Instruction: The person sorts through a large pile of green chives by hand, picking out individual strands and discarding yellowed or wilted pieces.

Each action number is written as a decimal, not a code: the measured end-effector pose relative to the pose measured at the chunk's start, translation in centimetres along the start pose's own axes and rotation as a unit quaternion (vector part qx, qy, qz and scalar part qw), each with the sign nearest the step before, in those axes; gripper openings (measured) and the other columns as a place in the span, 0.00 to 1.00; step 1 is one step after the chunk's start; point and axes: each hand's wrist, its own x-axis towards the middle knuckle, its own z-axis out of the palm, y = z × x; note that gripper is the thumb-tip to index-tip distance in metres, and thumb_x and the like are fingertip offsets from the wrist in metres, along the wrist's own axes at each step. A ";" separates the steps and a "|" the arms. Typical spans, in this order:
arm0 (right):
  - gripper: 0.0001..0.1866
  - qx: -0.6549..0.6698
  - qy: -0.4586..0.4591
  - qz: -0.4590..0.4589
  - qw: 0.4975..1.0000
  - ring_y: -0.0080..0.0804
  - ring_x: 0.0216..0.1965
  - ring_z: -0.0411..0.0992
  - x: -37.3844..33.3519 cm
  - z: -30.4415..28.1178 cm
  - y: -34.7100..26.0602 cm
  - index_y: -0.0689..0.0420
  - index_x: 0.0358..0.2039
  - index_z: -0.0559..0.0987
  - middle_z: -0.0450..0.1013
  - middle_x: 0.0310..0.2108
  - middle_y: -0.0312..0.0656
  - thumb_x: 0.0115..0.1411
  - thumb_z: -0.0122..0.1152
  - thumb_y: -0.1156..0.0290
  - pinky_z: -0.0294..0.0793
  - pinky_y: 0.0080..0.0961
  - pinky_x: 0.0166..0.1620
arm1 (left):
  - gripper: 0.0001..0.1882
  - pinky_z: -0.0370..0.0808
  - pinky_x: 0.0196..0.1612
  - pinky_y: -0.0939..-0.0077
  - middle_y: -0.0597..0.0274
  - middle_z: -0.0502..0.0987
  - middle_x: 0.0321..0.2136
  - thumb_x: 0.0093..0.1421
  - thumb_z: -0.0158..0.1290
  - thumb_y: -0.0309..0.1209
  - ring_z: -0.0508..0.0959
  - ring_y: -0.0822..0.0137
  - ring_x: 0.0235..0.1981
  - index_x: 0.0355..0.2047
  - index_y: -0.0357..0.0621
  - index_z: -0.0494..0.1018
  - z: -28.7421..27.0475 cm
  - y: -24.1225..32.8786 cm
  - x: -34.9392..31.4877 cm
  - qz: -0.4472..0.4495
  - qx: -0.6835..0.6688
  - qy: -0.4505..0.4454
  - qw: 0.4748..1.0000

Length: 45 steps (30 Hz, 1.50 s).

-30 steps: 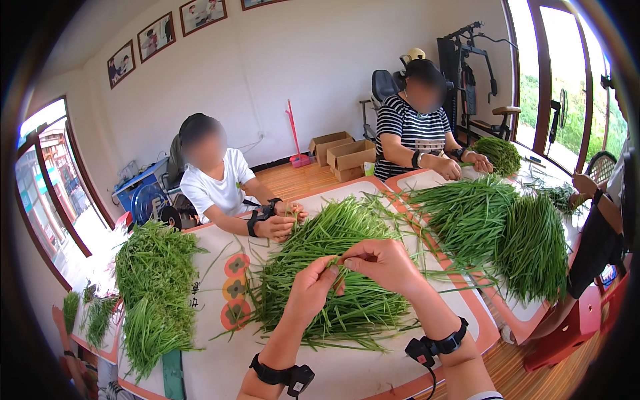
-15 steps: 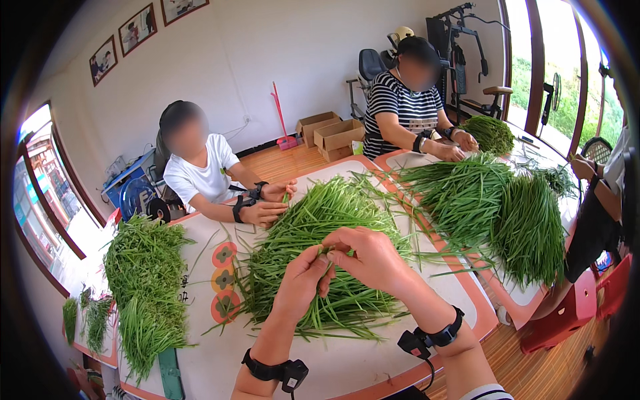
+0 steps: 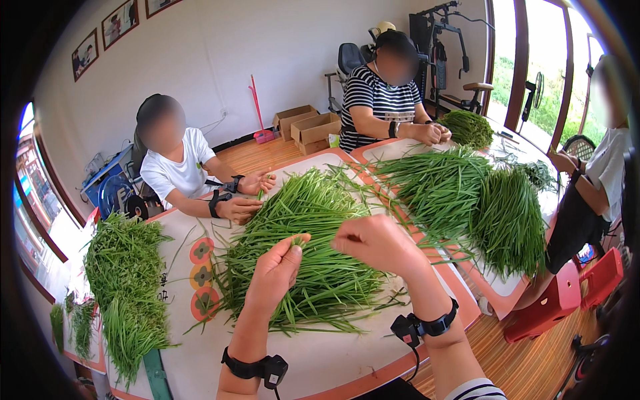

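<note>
**Both hands raised over central heap of green stalks**

The left hand [image 3: 279, 267] is lifted above the table [image 3: 333, 363], thumb and forefinger pressed together on a thin green stalk [image 3: 298, 244] at its tip. The right hand [image 3: 377, 241] sits at 3 o'clock of the left, close by but apart from it, fingers curled inward into a loose fist; whether it grips anything cannot be told, as the palm faces away. Each wrist carries a black strapped device.

The central heap of green stalks [image 3: 313, 267] lies directly beneath both hands, fanning from the middle of the table toward 12 o'clock. A second, larger heap [image 3: 480, 200] lies at 2 o'clock of the hands, on an adjoining orange-edged table. A third heap [image 3: 120, 280] lies at 9 o'clock, near the table's left edge.

At 11 o'clock a seated person in a white shirt [image 3: 177, 170] rests both hands at the far edge of the central heap. At 1 o'clock a person in a striped shirt [image 3: 380, 107] works beside a small bundle [image 3: 470, 127]. A third person stands at 3 o'clock, partly cut off by the rim. Cardboard boxes [image 3: 307, 127] stand on the floor by the wall at 12 o'clock.
</note>
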 end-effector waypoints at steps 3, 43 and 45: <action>0.10 -0.114 -0.149 0.044 0.981 0.49 0.27 0.71 -1.6 1.4 2.0 0.59 0.23 0.77 0.72 0.20 0.48 0.47 0.57 0.64 0.69 0.41 0.33 | 0.15 0.53 0.17 0.89 0.77 0.56 0.17 0.63 0.41 0.33 0.54 0.85 0.15 0.46 0.38 0.66 -0.3 -0.1 0.2 -0.004 -0.036 -0.007 0.999; 0.08 0.014 -0.065 -0.061 0.996 0.45 0.24 0.71 -0.1 1.8 -0.8 0.61 0.26 0.75 0.72 0.21 0.48 0.50 0.55 0.69 0.70 0.33 0.29 | 0.13 0.67 0.31 0.80 0.65 0.70 0.21 0.64 0.41 0.35 0.68 0.75 0.24 0.34 0.37 0.67 0.4 -1.4 0.1 0.080 0.238 -0.005 0.968; 0.09 0.007 -0.048 -0.060 0.997 0.41 0.22 0.71 0.0 1.4 -0.8 0.62 0.25 0.74 0.71 0.18 0.47 0.49 0.58 0.69 0.69 0.30 0.27 | 0.12 0.66 0.30 0.82 0.67 0.68 0.20 0.64 0.40 0.35 0.67 0.76 0.23 0.33 0.38 0.67 0.3 -1.5 0.2 0.067 0.181 -0.030 0.981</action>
